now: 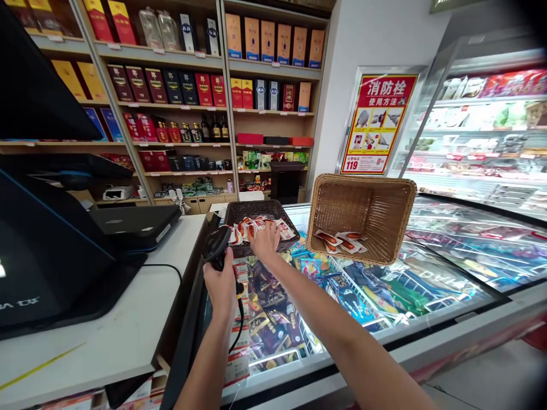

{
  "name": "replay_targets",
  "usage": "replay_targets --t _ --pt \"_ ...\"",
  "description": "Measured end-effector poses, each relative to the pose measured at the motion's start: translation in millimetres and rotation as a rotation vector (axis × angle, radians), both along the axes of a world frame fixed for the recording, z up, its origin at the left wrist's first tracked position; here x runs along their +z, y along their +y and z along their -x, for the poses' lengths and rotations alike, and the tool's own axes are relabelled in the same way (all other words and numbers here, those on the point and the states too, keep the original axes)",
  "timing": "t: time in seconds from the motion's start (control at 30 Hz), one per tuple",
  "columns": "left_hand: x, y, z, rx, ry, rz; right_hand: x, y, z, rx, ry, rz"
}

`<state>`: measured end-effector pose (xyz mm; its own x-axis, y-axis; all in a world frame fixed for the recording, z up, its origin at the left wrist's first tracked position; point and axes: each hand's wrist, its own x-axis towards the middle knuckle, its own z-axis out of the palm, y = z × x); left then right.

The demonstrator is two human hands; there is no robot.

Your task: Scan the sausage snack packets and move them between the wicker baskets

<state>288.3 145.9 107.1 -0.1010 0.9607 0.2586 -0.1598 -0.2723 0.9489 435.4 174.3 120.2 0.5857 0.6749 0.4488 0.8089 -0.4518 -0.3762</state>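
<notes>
My left hand is closed around the handle of a black barcode scanner, whose cord hangs below. Beyond it, my right hand reaches into a dark woven basket. Its fingers bend down among several packaged sausages in clear and white wrappers. The fingertips are partly hidden there, and whether they grip a packet cannot be made out. To the right, a tan wicker basket stands tilted with its opening towards me. A few packaged sausages lie inside it, at its lower left.
Both baskets rest on a glass-topped freezer filled with colourful packs. On the left, a white counter carries a black checkout terminal. Shelves of boxed bottles line the back; a lit refrigerated display stands right.
</notes>
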Motion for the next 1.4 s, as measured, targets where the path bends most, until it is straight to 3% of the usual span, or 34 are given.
replay_targets --t 0.1,0.23,0.4,0.6,0.77,1.2,1.4 --pt "-2.0 -1 -1 -0.025 0.029 0.051 -5 10 6 -0.040 0.106 -0.021" --pt "1.0 -6 -2 -0.063 0.041 0.064 -10 -7 -5 -0.016 0.149 -0.237" --pt "4.7 -16 -8 -0.150 0.030 0.086 -13 -66 -47 0.076 0.193 -0.532" --pt "3.9 -38 -18 -0.415 0.154 0.060 -38 -140 -85 0.088 0.185 -0.727" --pt "3.4 -54 -25 -0.559 0.259 0.040 -49 -152 -94 -0.015 0.292 -0.771" --pt "-5.9 -47 -26 -0.539 0.306 0.030 -39 -158 -97 -0.020 0.277 -0.761" --pt "-1.4 -49 -26 -0.543 0.306 0.042 -37 -158 -95 -0.015 0.303 -0.763"
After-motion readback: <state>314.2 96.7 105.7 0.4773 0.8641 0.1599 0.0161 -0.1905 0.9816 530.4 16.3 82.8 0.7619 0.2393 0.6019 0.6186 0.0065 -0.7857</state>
